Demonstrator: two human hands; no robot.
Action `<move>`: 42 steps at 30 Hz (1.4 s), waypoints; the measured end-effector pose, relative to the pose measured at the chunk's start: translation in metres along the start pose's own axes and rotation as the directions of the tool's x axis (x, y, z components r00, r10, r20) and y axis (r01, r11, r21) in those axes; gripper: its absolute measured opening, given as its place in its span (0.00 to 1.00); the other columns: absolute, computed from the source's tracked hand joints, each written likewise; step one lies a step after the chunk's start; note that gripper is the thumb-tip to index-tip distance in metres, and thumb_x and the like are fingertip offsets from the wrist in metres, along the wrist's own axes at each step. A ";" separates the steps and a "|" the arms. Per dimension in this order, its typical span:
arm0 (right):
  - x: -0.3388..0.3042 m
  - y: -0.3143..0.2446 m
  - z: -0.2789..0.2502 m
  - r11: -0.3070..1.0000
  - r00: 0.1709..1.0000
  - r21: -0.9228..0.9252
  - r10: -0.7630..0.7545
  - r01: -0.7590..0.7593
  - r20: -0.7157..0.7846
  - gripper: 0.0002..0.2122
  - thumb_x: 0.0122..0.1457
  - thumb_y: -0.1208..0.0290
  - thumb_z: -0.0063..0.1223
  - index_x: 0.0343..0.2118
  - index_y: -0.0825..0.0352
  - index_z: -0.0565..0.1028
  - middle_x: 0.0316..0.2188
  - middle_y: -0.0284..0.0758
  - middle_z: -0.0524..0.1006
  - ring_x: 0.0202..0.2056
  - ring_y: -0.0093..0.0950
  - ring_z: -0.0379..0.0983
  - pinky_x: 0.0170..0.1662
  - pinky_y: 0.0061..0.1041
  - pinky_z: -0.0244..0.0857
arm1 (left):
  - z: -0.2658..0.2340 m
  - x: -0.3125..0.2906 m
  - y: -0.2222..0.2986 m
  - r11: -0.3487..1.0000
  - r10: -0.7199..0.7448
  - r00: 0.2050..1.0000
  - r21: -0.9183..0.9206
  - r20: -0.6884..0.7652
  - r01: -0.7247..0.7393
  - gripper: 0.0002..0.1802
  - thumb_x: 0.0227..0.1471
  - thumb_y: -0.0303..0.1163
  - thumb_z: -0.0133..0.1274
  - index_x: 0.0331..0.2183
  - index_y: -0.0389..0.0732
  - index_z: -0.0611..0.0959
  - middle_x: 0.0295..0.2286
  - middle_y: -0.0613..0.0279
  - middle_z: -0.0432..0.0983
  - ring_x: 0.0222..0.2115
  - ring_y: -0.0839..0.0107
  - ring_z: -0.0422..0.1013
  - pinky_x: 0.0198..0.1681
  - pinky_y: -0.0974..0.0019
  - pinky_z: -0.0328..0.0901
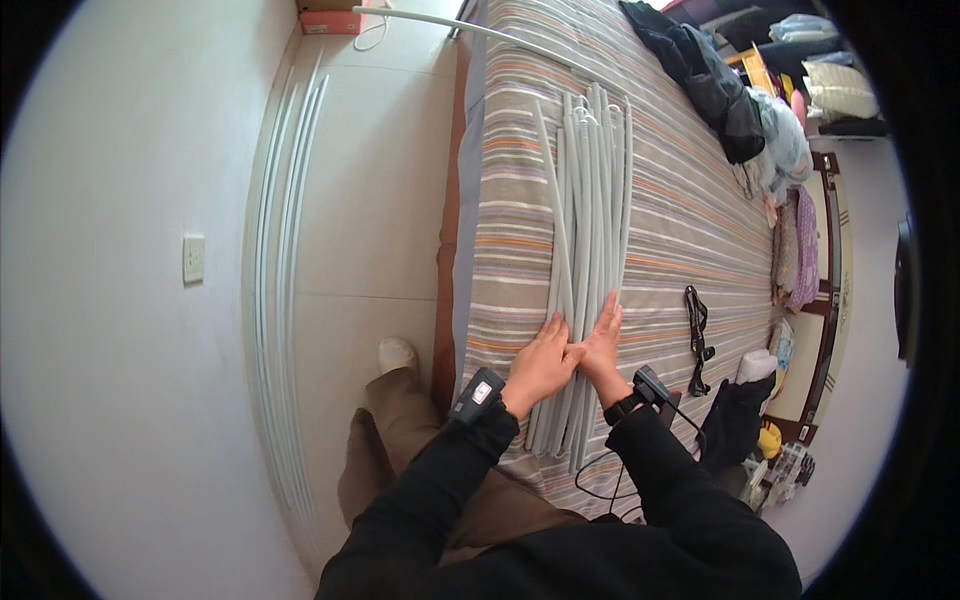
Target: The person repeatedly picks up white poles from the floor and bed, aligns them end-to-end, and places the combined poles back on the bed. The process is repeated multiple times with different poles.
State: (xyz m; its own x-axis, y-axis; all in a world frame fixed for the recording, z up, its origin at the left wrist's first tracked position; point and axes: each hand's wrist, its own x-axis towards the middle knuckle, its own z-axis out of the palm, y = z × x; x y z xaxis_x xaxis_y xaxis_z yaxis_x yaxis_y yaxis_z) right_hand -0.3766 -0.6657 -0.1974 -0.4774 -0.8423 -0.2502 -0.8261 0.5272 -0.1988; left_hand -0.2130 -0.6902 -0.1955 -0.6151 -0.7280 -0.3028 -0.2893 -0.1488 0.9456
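A long bundle of slim grey tubes [592, 220] lies on the striped bed, running away from me. My left hand [545, 362] cups the bundle's left side near its close end. Against the right side presses my right hand [602, 345], its fingers pointing away along the tubes. Both thumbs come together on top, so the bundle is squeezed between the hands. The undersides of the tubes are hidden. At the far end the tubes fan out a little, and one on the left slants away from the others.
One more tube [470, 28] lies across the bed's far end, sticking out past its edge. Thin pale rods [290, 250] rest on the floor along the wall. A black strap [698, 340] is right of the bundle on the bedcover [660, 240]. Clothes [715, 90] are heaped far right.
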 end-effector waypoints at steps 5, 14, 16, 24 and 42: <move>-0.004 -0.024 -0.008 0.989 0.988 -0.002 0.149 -0.149 0.029 0.66 0.30 0.53 0.74 0.68 0.48 0.32 0.67 0.50 0.39 0.66 0.53 0.40 0.64 0.52 0.44 | -0.018 0.010 0.020 0.979 -0.166 0.971 0.145 0.171 0.142 0.37 0.56 0.50 0.49 0.57 0.31 0.66 0.59 0.40 0.57 0.57 0.50 0.61 0.58 0.57 0.59; -0.001 -0.045 -0.046 0.981 0.960 0.011 0.188 -0.195 0.207 0.68 0.30 0.54 0.77 0.68 0.51 0.31 0.67 0.50 0.33 0.67 0.54 0.33 0.63 0.56 0.39 | -0.238 0.106 0.011 0.842 -0.438 0.879 -0.428 -0.186 0.329 0.18 0.59 0.41 0.52 0.44 0.37 0.79 0.37 0.62 0.79 0.40 0.76 0.71 0.44 0.70 0.65; 0.000 -0.044 -0.044 0.978 0.959 0.023 0.199 -0.208 0.203 0.68 0.30 0.54 0.77 0.68 0.51 0.31 0.67 0.50 0.32 0.67 0.54 0.33 0.63 0.56 0.38 | -0.306 0.145 0.009 0.904 -0.410 0.804 -0.312 -0.430 0.294 0.18 0.59 0.40 0.52 0.45 0.37 0.77 0.37 0.62 0.78 0.39 0.74 0.71 0.44 0.70 0.64; 0.002 -0.037 -0.043 0.980 0.965 0.047 0.180 -0.192 0.193 0.68 0.27 0.56 0.77 0.69 0.54 0.35 0.68 0.48 0.33 0.67 0.52 0.33 0.65 0.53 0.37 | -0.458 0.280 -0.020 0.624 -0.650 0.614 -0.776 -0.448 0.095 0.44 0.50 0.47 0.61 0.60 0.40 0.59 0.56 0.55 0.64 0.55 0.63 0.62 0.57 0.44 0.54; -0.005 -0.030 -0.038 0.969 0.965 0.099 0.207 -0.224 0.159 0.67 0.24 0.52 0.77 0.69 0.46 0.39 0.68 0.45 0.37 0.67 0.54 0.34 0.61 0.62 0.40 | -0.204 0.210 0.298 0.758 0.589 0.776 0.180 0.224 -0.627 0.16 0.54 0.31 0.53 0.46 0.40 0.78 0.44 0.57 0.75 0.53 0.57 0.66 0.60 0.57 0.56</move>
State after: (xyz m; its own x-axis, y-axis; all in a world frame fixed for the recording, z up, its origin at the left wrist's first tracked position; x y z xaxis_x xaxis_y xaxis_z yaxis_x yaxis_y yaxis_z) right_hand -0.3605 -0.6812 -0.1544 -0.5846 -0.6862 -0.4329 -0.6639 0.7113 -0.2308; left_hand -0.2785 -1.0244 0.0464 -0.8122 -0.5029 0.2958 0.0349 0.4642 0.8850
